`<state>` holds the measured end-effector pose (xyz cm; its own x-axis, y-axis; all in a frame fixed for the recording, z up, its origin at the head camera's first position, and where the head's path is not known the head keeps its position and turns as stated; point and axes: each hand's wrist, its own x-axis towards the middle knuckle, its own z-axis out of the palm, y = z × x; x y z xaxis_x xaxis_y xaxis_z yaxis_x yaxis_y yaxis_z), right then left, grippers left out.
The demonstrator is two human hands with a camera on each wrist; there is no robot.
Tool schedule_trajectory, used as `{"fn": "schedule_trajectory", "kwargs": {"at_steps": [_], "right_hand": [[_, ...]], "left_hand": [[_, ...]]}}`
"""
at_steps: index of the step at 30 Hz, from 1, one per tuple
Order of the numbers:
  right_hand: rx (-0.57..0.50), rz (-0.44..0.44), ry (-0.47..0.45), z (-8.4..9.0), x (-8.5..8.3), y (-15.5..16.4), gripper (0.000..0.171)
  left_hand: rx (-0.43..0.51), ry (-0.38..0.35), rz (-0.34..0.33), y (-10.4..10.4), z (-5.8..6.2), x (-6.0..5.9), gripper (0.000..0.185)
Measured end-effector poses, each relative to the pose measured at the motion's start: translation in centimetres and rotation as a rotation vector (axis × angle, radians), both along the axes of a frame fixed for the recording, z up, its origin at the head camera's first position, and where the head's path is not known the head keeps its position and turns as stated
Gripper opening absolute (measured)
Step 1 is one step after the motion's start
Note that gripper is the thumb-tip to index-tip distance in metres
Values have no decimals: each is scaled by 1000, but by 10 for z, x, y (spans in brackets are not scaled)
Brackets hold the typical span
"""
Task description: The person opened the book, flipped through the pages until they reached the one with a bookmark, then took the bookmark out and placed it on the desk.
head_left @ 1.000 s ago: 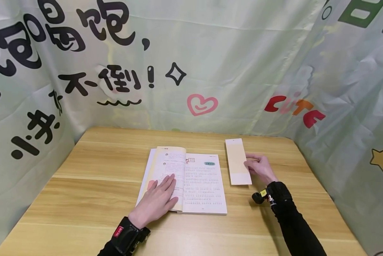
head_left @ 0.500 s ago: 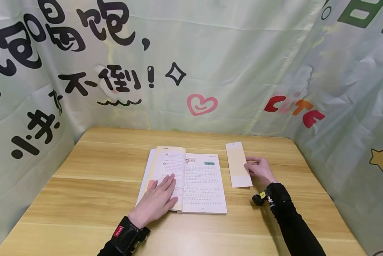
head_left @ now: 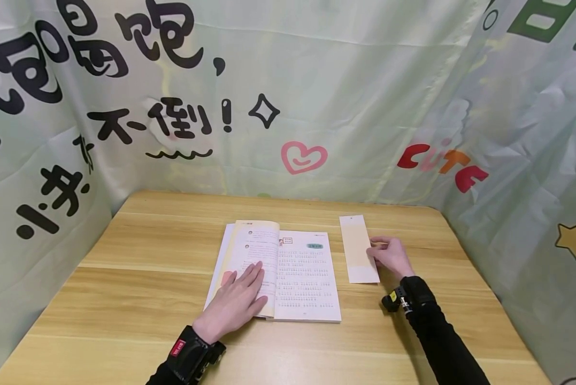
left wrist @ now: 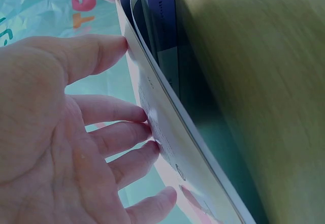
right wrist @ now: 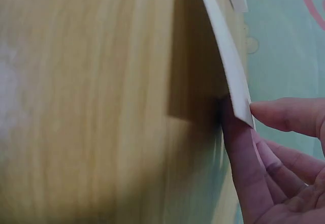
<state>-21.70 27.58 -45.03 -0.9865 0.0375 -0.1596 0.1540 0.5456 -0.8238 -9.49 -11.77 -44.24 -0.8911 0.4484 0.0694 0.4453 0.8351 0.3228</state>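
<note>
In the head view an open book (head_left: 307,278) lies on the table, its right page full of small print. My left hand (head_left: 235,305) rests on the left page with straight fingers. From the left wrist view, fingertips touch the page (left wrist: 162,107), and the curved pages stand off the wooden top at one side. Right of the book is a long cream-and-white bookmark (head_left: 357,248) with a small hole at its far end. My right hand (head_left: 392,256) pinches its right edge. In the right wrist view the thumb is on one face of the bookmark (right wrist: 221,41), a finger behind the other.
The wooden table (head_left: 138,278) extends around the book on all sides. A pale printed curtain (head_left: 365,107) hangs behind the table's far edge and along both sides. Black camera straps (head_left: 415,294) sit on both wrists.
The bookmark has shifted slightly toward the person, along with my right hand. My left hand and the book stay where they were.
</note>
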Motion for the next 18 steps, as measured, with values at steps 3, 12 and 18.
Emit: {"fn": "schedule_trajectory", "kwargs": {"at_steps": [3, 12, 18], "right_hand": [[103, 7, 48, 0, 0, 0, 46], [344, 54, 88, 1, -2, -1, 48], [370, 62, 75, 1, -2, -2, 47]], "left_hand": [[2, -1, 0, 0, 0, 0, 56], [4, 6, -1, 0, 0, 0, 56], [13, 11, 2, 0, 1, 0, 56]]}}
